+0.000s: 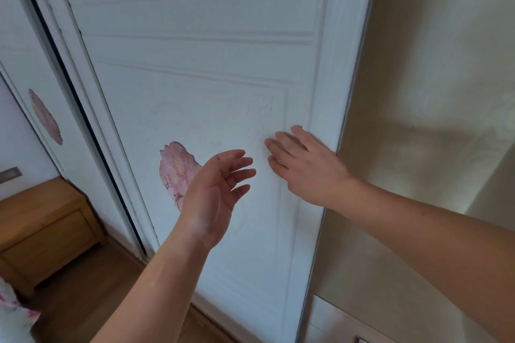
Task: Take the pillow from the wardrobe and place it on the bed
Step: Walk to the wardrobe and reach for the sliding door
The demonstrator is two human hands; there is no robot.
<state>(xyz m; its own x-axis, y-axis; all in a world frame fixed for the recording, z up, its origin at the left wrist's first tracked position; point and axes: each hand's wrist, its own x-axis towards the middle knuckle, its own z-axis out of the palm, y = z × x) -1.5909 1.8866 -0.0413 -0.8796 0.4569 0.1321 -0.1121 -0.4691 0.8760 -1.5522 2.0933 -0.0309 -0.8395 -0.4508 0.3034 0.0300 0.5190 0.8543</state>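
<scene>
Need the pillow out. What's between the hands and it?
The shut wardrobe door. The right hand lies flat near its right edge, the left hand hovers open before it. No pillow shows.

A home bedroom: white panelled wardrobe door (195, 64), wooden bedside cabinet (47, 231), floral bedding (11, 312).

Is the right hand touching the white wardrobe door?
Touching. The head view shows the right hand lying flat on the wardrobe door, fingers pressed against its panel.

beige wall (434, 69), wooden nightstand (47, 231)
</scene>
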